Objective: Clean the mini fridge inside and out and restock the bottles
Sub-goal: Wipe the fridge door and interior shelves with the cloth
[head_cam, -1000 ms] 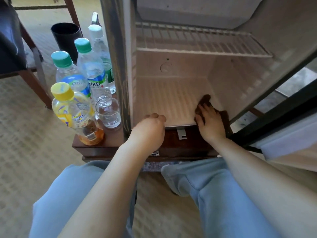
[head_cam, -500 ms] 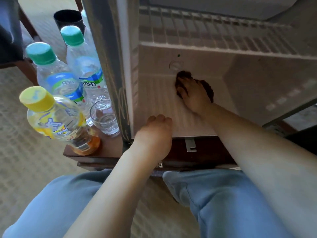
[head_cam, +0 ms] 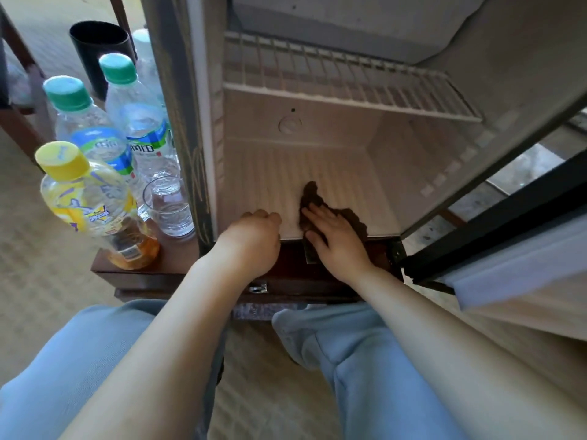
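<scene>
at the front lip of the open mini fridge (head_cam: 413, 160), the right hand (head_cam: 336, 239) is pressing a dark brown cloth (head_cam: 313, 198) flat against the ribbed floor, fingers spread and lying on top of the rag rather than pinched around it, probably so the whole palm is pushing the wipe along the grooves. the left hand (head_cam: 254, 239) is resting loosely curled on the front edge beside it, gripping nothing that shows, and appears to be bracing the kneeling person. the wire shelf (head_cam: 349, 87) above is sitting bare, and the whole inside is showing nothing stored, which is leaving the floor free for wiping. the bottles are waiting outside to the left on the wooden stand (head_cam: 178, 255): a yellow-capped bottle (head_cam: 92, 204) nearest, two green-capped water bottles (head_cam: 95, 128) behind it, and a drinking glass (head_cam: 168, 208) just beside the fridge wall. judging by this, the inside cleaning is under way and restocking is not yet begun.
</scene>
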`<state>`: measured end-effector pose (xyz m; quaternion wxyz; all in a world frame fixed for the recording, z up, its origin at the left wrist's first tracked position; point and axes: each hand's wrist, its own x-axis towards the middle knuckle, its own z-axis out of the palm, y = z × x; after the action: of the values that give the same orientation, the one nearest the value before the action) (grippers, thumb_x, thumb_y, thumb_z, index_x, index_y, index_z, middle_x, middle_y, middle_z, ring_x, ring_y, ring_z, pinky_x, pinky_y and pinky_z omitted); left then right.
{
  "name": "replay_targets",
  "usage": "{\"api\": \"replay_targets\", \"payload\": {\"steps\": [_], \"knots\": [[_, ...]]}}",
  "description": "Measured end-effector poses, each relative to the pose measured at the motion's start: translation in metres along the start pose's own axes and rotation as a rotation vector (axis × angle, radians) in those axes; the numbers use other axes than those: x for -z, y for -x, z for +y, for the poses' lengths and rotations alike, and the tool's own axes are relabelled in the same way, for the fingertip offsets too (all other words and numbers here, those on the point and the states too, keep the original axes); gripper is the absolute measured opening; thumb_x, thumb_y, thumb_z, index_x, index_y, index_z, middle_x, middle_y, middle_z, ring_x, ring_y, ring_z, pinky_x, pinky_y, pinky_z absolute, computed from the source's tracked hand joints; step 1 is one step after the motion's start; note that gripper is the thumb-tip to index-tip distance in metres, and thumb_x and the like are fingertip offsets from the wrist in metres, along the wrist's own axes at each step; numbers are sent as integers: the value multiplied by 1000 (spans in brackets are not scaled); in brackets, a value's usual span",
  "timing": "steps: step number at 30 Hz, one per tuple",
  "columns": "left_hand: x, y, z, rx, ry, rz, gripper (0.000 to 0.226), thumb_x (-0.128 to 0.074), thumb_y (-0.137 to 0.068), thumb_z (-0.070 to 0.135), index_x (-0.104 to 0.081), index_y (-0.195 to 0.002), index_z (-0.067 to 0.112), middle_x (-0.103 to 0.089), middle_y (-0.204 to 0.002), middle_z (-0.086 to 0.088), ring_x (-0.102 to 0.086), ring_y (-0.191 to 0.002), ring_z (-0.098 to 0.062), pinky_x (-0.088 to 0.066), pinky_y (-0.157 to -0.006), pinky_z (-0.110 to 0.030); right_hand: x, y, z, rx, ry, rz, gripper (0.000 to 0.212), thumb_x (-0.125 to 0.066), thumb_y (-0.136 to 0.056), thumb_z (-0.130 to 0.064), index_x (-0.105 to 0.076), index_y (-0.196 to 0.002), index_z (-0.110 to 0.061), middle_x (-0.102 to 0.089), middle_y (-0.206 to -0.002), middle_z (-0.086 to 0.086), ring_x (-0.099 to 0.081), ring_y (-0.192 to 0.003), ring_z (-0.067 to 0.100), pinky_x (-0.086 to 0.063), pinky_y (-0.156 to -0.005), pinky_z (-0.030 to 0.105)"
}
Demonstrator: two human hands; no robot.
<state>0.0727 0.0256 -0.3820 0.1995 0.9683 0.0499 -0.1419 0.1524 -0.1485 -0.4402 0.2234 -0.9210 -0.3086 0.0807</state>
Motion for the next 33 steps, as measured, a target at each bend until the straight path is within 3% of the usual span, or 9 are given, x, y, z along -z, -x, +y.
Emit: {"api": "replay_targets", "payload": {"steps": [5, 15, 23, 28, 33], "knots": [[-1, -5, -4, 17, 2, 5, 37, -37, -100, 20, -41, -136, 12, -45, -136, -10, -42, -122, -29, -43, -100, -42, 2, -31, 4, -22, 1, 28, 44, -39, -103, -27, -35, -147, -21, -28, -155, -3, -17, -145, 11, 1, -114, 22], [0, -17, -20, 35, -28, 52, 37, -38, -100, 22, -43, -134, 11, -45, -136, -9, -43, -122, -29, -43, -99, -40, 1, -127, 9, -31, 45, 139, 43, -38, -103, -27, -39, -145, -19, -31, -155, 4, -24, -144, 18, -12, -118, 38], [-3, -2, -18, 12, -62, 49, 38, -41, -97, 19, -43, -133, 8, -46, -134, -15, -46, -120, -34, -43, -99, -44, -12, -46, -26, 10, -27, -14, 43, -39, -103, -27, -38, -146, -24, -27, -156, -4, -15, -146, 14, 1, -114, 26], [-14, 14, -15, 4, -95, 41, 42, -40, -97, 18, -41, -137, 8, -46, -133, -14, -45, -121, -33, -43, -99, -42, -22, -3, -48, 81, -3, -127, 48, -42, -102, -24, -32, -148, -25, -21, -158, -6, -9, -147, 12, 3, -114, 26], [-22, 19, -18, -5, -95, 79, 42, -46, -95, 17, -41, -136, 8, -45, -134, -10, -44, -122, -30, -46, -96, -43, -21, -15, -48, 99, 87, -119, 47, -37, -103, -25, -28, -150, -24, -19, -158, -5, -9, -147, 12, 1, -116, 28]]}}
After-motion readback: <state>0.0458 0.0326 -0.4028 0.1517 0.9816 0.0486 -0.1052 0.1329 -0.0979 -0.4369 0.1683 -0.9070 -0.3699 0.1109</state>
